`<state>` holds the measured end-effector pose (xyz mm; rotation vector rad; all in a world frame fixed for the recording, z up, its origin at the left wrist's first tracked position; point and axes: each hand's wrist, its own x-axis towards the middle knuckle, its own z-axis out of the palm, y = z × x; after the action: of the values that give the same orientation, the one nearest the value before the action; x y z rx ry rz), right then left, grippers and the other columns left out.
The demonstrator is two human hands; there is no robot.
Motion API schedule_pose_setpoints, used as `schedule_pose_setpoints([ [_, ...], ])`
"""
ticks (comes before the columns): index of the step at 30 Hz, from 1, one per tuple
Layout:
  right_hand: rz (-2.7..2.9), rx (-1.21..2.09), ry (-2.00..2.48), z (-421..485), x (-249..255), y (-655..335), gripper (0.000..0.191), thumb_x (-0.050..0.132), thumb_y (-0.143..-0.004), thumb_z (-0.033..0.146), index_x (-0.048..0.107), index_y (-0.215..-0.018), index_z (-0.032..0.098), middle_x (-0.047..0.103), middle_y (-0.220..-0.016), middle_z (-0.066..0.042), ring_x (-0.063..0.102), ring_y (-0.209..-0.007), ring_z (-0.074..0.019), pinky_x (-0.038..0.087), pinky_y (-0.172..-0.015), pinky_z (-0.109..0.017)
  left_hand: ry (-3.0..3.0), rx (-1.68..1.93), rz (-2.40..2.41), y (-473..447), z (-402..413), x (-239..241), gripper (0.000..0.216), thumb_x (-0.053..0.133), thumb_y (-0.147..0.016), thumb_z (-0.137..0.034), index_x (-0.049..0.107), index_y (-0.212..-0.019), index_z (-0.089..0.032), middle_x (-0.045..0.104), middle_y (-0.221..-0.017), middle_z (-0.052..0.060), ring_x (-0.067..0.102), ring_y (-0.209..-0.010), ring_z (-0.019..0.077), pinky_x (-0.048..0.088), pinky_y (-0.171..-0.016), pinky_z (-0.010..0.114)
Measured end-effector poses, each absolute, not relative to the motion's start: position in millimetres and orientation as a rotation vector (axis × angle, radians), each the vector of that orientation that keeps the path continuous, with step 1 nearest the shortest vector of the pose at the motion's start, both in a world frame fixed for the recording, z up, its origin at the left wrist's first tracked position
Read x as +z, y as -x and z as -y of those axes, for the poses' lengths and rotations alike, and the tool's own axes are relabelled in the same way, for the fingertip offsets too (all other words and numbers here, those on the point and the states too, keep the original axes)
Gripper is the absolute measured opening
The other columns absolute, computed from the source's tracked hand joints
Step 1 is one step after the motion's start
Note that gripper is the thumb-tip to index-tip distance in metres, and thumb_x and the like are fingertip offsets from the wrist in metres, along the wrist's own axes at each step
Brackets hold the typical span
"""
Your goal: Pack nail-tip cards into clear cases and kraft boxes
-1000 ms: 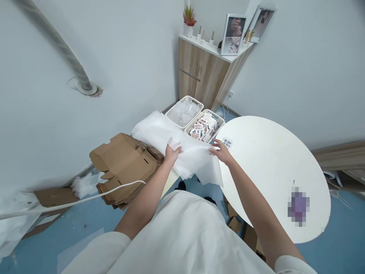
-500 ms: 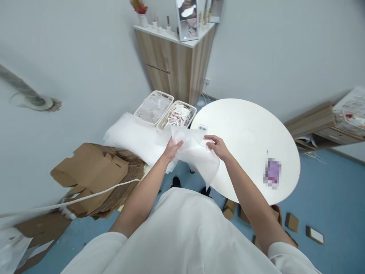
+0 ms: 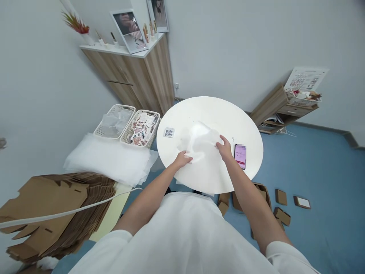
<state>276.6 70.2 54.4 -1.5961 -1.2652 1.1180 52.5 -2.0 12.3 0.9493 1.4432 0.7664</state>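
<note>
A thin, translucent white packing foam sheet [image 3: 203, 148] is spread between my hands over the round white table [image 3: 251, 129]. My left hand [image 3: 183, 159] pinches its left edge between thumb and fingers. At the opposite edge, my right hand [image 3: 224, 148] grips it the same way. The sheet is rumpled in the middle and its lower part hangs toward my body. To its left on the tabletop lies a small clear pack with dark round shapes [image 3: 169, 132]. A phone with a lit pink screen [image 3: 240, 156] rests just right of my right forearm.
Left of the table are a stack of white foam sheets [image 3: 105, 158], a basket of clear bags [image 3: 114, 121] and a basket of printed cards [image 3: 141, 129]. Flattened cardboard boxes [image 3: 54, 198] are piled nearer me, crossed by a white cable [image 3: 71, 210]. Small brown boxes [image 3: 281, 196] lie on the floor.
My view has turned right. Both hands have carried the foam sheet from beside the stack to over the table, and it now lies flatter. The small pack has come into full view.
</note>
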Motion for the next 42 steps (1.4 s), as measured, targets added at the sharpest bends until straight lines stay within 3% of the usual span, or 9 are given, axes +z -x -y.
schedule_pose_setpoints([
  [7,1.448,0.817,1.078,-92,126,-294,0.046,0.049,-0.077,0.033,0.044,-0.123,0.027,0.029,-0.142,-0.003,0.027,-0.129,-0.0218,0.044,-0.088,-0.035,-1.13,1.245,-1.378,-80,-19,48,0.064,0.062,-0.071,-0.031,0.035,-0.127,-0.02,0.058,-0.09,0.003,0.058,-0.058,0.0089,0.052,-0.057,0.027],
  [11,1.475,0.872,1.254,-62,79,-311,0.044,0.046,-0.078,0.029,0.045,-0.121,0.025,0.032,-0.14,-0.006,0.035,-0.125,-0.0211,0.044,-0.088,-0.035,-1.144,1.052,-1.571,-83,9,27,0.066,0.059,-0.073,-0.034,0.03,-0.131,-0.025,0.056,-0.098,0.004,0.055,-0.052,0.0071,0.049,-0.053,0.025],
  [14,1.519,1.076,1.576,-41,16,-323,0.041,0.041,-0.076,0.025,0.049,-0.116,0.022,0.039,-0.135,-0.009,0.054,-0.104,-0.0199,0.048,-0.083,-0.04,-1.129,0.711,-1.759,-81,29,-4,0.064,0.058,-0.073,-0.027,0.03,-0.131,-0.021,0.058,-0.098,0.006,0.052,-0.045,0.0059,0.048,-0.059,0.026],
  [18,1.676,1.113,1.676,-34,-28,-325,0.039,0.04,-0.073,0.018,0.055,-0.109,0.02,0.042,-0.132,-0.008,0.052,-0.107,-0.019,0.044,-0.091,-0.039,-1.08,0.485,-1.867,-81,38,-28,0.063,0.055,-0.075,-0.026,0.029,-0.131,-0.016,0.053,-0.113,0.015,0.055,-0.048,0.008,0.046,-0.063,0.027],
  [27,1.805,0.71,1.351,-84,28,-286,0.041,0.031,-0.08,0.012,0.055,-0.111,0.023,0.038,-0.135,-0.003,0.036,-0.123,-0.0156,0.034,-0.101,-0.035,-1.16,0.698,-1.845,-86,11,-18,0.055,0.05,-0.077,-0.026,0.032,-0.129,-0.02,0.056,-0.107,0.009,0.058,-0.059,0.0116,0.044,-0.069,0.028],
  [32,1.82,0.853,1.725,-80,9,-295,0.044,0.034,-0.077,0.013,0.053,-0.116,0.017,0.045,-0.129,-0.01,0.041,-0.12,-0.0204,0.033,-0.102,-0.04,-1.216,0.491,-1.822,-80,6,-26,0.061,0.051,-0.075,-0.021,0.027,-0.131,-0.016,0.061,-0.094,0.009,0.06,-0.075,0.018,0.042,-0.071,0.029],
  [35,1.949,0.921,1.861,-74,-11,-300,0.052,0.04,-0.075,0.017,0.041,-0.127,0.018,0.031,-0.139,-0.009,0.031,-0.127,-0.0231,0.029,-0.104,-0.042,-1.239,0.348,-1.861,-76,3,-31,0.067,0.053,-0.074,-0.023,0.024,-0.133,-0.012,0.059,-0.103,0.015,0.056,-0.095,0.0248,0.041,-0.076,0.033],
  [39,2.097,0.689,1.992,-66,-15,-291,0.063,0.048,-0.074,0.027,0.029,-0.133,0.02,0.002,-0.148,-0.007,-0.001,-0.134,-0.0304,0.011,-0.104,-0.054,-1.302,0.365,-1.851,-74,-2,-30,0.074,0.051,-0.075,-0.028,0.014,-0.136,-0.011,0.048,-0.12,0.021,0.048,-0.11,0.0293,0.038,-0.083,0.037],
  [42,2.163,0.548,2.096,-48,-15,-281,0.065,0.049,-0.076,0.033,0.025,-0.134,0.018,-0.003,-0.148,-0.01,-0.01,-0.133,-0.0309,0.003,-0.103,-0.056,-1.467,0.269,-1.845,-73,0,-25,0.08,0.053,-0.073,-0.029,0.008,-0.138,-0.011,0.042,-0.128,0.022,0.044,-0.114,0.0323,0.036,-0.085,0.041],
])
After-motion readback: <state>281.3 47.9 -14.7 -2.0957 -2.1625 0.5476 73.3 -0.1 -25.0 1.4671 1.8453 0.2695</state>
